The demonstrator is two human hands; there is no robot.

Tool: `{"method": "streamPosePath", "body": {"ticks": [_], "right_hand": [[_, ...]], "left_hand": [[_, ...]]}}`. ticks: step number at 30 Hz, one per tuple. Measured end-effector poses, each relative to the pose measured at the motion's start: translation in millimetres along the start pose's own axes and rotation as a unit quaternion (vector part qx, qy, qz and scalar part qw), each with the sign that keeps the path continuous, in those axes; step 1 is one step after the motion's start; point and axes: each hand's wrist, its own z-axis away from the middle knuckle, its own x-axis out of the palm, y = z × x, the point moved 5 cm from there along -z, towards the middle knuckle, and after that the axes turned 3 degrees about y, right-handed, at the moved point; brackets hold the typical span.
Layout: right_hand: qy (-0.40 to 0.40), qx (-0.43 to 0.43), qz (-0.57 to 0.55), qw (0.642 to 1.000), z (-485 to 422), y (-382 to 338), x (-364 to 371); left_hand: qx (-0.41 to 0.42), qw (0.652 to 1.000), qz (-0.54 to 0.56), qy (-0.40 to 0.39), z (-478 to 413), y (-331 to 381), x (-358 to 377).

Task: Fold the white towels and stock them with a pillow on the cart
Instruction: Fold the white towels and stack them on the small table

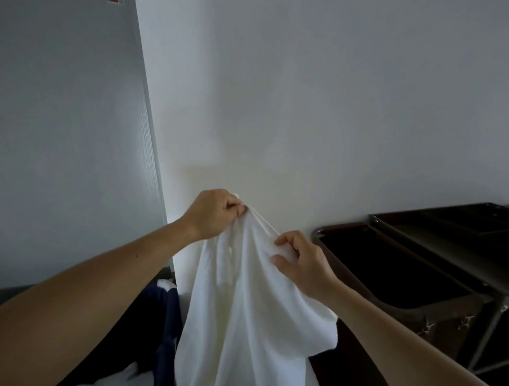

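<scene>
We hold 1 white towel up in front of a pale wall. Our left hand clenches round its top corner, fingers curled tight over the bunched cloth. Our right hand, lower and just beside, pinches a fold of the edge between thumb and fingers. The towel hangs between our forearms and runs off the bottom edge, so we cannot see its lower end. At the top left a small red mark on a grey panel is cut by the frame, and we cannot read anything on it. To the right stands the dark cart, its far side cut off and its inside too dark to make out. Behind the towel, low on the left, lie a dark blue cloth and some white fabric, both partly hidden
</scene>
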Motion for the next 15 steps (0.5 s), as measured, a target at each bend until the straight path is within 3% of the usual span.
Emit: {"method": "streamPosePath", "body": {"ticks": [9, 15], "right_hand": [[-0.116, 0.096, -0.002, 0.989, 15, 23, -10], [-0.196, 0.061, 0.200, 0.958, 38, 42, -22]], "left_hand": [[-0.083, 0.993, -0.033, 0.072, -16, -22, -12], [-0.193, 0.975, 0.027, 0.108, -12, -56, -10]]}}
